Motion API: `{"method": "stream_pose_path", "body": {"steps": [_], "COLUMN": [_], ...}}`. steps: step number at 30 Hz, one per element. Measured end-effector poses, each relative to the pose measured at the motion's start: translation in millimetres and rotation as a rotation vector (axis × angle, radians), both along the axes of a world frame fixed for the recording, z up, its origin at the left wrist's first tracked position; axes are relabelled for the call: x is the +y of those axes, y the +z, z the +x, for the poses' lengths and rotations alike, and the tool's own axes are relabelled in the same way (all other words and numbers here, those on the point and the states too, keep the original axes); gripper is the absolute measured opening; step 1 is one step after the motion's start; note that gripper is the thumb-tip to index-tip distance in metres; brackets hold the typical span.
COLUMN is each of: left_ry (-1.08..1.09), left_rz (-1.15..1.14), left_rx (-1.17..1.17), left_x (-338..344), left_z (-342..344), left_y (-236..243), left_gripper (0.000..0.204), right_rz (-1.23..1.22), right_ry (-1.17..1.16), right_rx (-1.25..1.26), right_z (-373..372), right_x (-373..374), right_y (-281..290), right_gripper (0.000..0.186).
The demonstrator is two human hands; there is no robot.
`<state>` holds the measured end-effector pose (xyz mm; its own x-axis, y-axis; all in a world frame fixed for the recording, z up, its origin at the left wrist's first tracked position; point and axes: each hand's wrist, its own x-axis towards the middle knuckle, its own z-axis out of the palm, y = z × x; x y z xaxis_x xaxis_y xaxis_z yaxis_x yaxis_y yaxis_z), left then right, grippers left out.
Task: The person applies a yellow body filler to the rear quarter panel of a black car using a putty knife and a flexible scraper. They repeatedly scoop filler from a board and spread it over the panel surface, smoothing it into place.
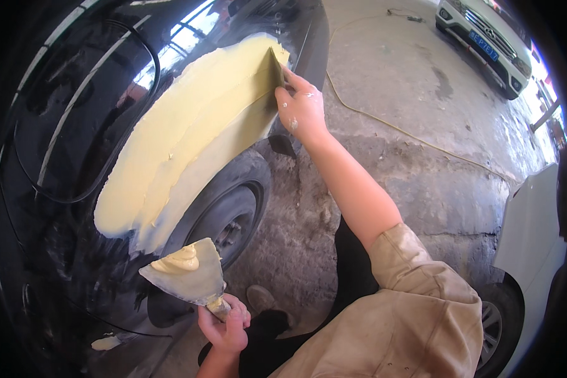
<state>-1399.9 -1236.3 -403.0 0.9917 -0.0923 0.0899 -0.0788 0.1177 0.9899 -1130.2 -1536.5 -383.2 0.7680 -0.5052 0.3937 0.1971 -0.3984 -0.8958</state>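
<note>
My left hand [229, 327], low in the view, is closed round the handle of a wide putty knife [198, 283]. A dollop of cream-yellow filler [181, 259] sits on its blade. Farther up, my right hand [302, 107] grips a thin, flat spreader [277, 66], its edge against the body panel. A broad band of pale yellow filler [157, 138] covers the black car's panel [63, 113] above the wheel arch, with ridges along its length. White smears mark my right hand. The fingers behind the spreader are partly hidden.
Below the arch is the car's dark wheel [230, 214]. A yellow hose or cable [409, 130] runs across the concrete floor [390, 69]. A white car [485, 41] stands at the far right, and a pale vehicle panel [532, 220] with a wheel is at the near right.
</note>
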Motion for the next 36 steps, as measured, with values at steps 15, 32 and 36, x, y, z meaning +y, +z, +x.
{"method": "stream_pose_path", "body": {"steps": [15,32,36], "left_ry": [-0.006,-0.031,-0.02], "left_rz": [-0.062,-0.125,0.005], "left_rx": [-0.046,-0.066,-0.084], "left_x": [3,3,3], "left_z": [0,-14,-17], "left_y": [5,6,6], "left_gripper": [0.039,0.043,0.06], "right_rz": [-0.327,-0.516,-0.528], "right_ry": [0.051,0.165,0.202], "right_rx": [-0.217,-0.324,-0.343], "right_z": [-48,-99,-111], "right_x": [57,119,134], "right_y": [6,32,35], "right_gripper": [0.052,0.061,0.064]}}
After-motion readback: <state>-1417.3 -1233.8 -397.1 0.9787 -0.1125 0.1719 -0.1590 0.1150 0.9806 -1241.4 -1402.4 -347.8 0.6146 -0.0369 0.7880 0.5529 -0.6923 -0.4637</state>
